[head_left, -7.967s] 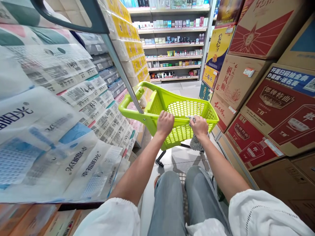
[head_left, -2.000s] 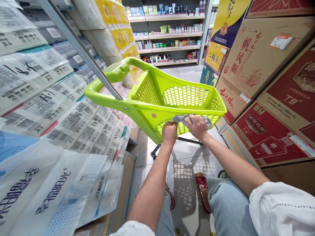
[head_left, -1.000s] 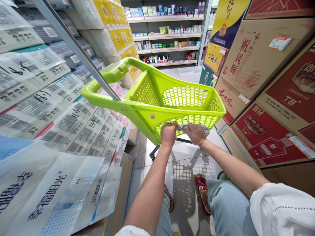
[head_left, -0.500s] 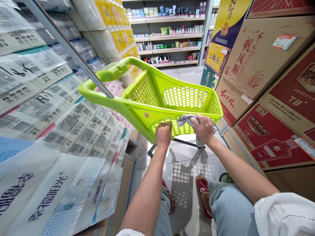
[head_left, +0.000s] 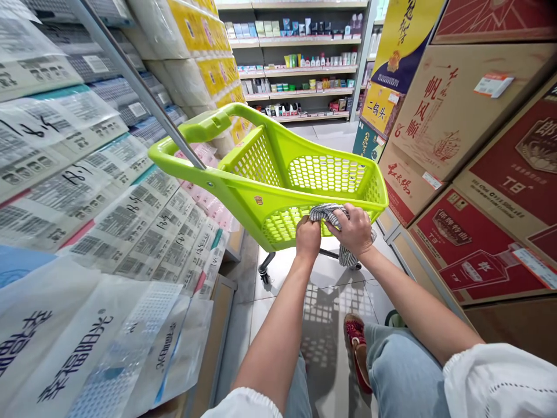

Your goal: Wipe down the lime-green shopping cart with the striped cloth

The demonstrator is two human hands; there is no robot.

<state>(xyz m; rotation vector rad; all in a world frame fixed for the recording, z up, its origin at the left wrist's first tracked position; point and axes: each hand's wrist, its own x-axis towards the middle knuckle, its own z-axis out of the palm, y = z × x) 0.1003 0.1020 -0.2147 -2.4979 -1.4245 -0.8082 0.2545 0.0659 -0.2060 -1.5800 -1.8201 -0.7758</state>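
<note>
Glossy green plastic basket [head_left: 278, 174], striped, seemingly woven cloth [head_left: 333, 216], matt cardboard boxes [head_left: 456, 116].

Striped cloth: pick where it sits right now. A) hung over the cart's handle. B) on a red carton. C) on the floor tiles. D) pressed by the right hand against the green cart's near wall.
D: the right hand clasps the striped cloth against the mesh wall of the green cart, beside the left hand.

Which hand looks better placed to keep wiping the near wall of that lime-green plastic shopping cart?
The right hand, probably. It holds the grey striped cloth against the lime-green plastic shopping cart's near mesh wall. The left hand is closed on that wall beside it, bare of cloth, seemingly steadying the cart.
</note>
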